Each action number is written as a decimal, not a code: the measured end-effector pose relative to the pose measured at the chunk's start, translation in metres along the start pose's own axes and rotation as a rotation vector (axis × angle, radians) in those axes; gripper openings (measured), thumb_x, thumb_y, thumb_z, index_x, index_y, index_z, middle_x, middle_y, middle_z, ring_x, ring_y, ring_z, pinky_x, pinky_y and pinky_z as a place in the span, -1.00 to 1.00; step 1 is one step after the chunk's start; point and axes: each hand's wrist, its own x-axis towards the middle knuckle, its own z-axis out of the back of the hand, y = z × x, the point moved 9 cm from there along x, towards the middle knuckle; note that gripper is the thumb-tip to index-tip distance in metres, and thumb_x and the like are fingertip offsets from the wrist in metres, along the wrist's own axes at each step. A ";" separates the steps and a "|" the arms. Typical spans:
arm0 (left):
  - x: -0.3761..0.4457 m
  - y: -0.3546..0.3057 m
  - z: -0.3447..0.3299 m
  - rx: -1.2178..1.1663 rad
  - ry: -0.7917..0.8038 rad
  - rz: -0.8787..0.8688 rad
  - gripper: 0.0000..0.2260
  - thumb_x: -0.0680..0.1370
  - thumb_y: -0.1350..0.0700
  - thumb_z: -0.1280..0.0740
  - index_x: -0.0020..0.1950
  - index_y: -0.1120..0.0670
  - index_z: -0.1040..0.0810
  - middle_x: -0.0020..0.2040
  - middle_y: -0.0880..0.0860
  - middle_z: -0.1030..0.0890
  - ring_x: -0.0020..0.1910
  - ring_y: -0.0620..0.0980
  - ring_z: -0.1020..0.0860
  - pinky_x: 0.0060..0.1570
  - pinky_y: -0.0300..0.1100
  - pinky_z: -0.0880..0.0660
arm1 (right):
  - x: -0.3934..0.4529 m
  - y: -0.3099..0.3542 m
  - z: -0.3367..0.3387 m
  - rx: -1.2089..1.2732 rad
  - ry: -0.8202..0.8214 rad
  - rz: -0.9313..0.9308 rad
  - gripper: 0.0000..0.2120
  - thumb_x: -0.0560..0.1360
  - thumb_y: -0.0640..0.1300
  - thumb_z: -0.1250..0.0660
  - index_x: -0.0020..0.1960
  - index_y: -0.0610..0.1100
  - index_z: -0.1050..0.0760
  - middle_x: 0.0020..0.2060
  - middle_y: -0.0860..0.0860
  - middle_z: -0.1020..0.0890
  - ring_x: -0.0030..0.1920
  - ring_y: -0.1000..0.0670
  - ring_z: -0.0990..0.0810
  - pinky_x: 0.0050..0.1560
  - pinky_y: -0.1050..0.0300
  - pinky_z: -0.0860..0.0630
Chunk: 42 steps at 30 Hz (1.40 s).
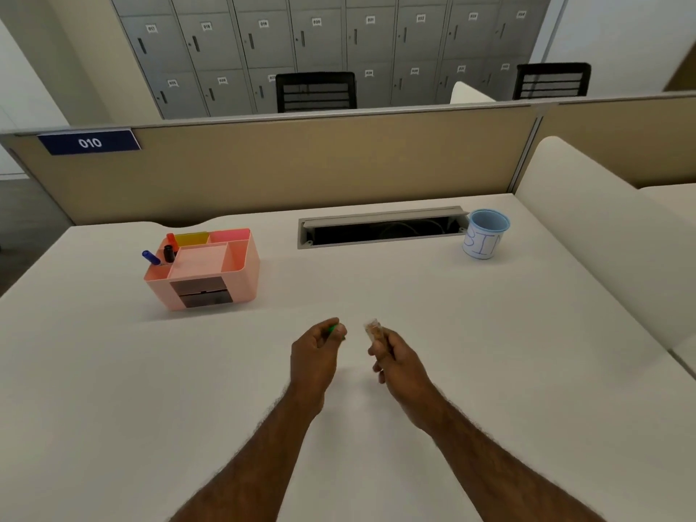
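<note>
Sorting seems midway: left grip [314, 352] pinches a green pen [333, 329], right grip [395, 356] pinches a crumpled wrapper [373, 329]; organizer [243, 273] stands well beyond the left grip, bin cup [484, 243] well beyond the right.

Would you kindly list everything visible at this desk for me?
Smooth desk: one, white, foreground.
Plastic desk organiser: one, pink, left.
Marker pens: three, blue, black, red, in organiser.
Paper cup marked BIN: one, white, blue-rimmed, far right.
Cable slot: one, grey, far centre.
Office chairs: two, black, background.
Metal lockers: many, grey, background.
Small item: one, green, left hand.
Crumpled scrap: one, brownish, right hand.
Hands: two, bare, centre foreground.
</note>
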 end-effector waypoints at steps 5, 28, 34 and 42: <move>0.010 0.021 -0.001 0.142 0.044 0.013 -0.77 0.50 0.05 -0.43 0.15 0.01 -0.64 -0.03 -0.05 -0.71 0.02 -0.09 -0.66 0.08 -0.21 -0.50 | 0.043 0.036 0.059 0.126 -0.218 0.094 -0.89 0.64 -0.08 -0.18 0.14 -0.03 -0.41 -0.13 0.03 -0.60 -0.30 0.09 -0.51 -0.33 0.21 -0.42; 0.104 0.021 -0.025 0.286 0.122 -0.008 -0.81 0.50 0.07 -0.43 0.11 -0.03 -0.66 -0.09 -0.18 -0.68 -0.08 -0.32 -0.59 0.03 -0.22 -0.49 | 0.188 0.080 0.281 -0.215 -0.842 0.037 -0.63 0.55 0.03 -0.28 0.08 -0.26 -0.63 -0.09 -0.22 -0.70 -0.07 -0.20 -0.65 0.07 -0.10 -0.55; 0.107 0.026 -0.024 0.293 0.113 0.006 -0.83 0.50 0.06 -0.43 0.09 -0.08 -0.65 -0.09 -0.21 -0.68 -0.15 -0.45 -0.58 -0.06 -0.36 -0.45 | 0.205 0.090 0.303 -0.505 -0.803 0.007 -0.36 0.55 0.11 -0.26 0.52 -0.16 -0.19 0.17 -0.27 -0.62 0.24 -0.25 -0.54 0.27 -0.01 -0.42; 0.103 0.031 -0.027 0.295 0.108 0.005 -0.84 0.51 0.04 -0.42 0.07 -0.13 -0.64 -0.08 -0.24 -0.67 -0.11 -0.45 -0.58 -0.10 -0.41 -0.41 | 0.223 0.096 0.305 -0.898 -0.684 -0.027 -0.42 0.54 -0.14 -0.33 0.50 -0.15 -0.21 0.13 -0.32 -0.61 0.16 -0.31 -0.57 0.11 -0.07 -0.51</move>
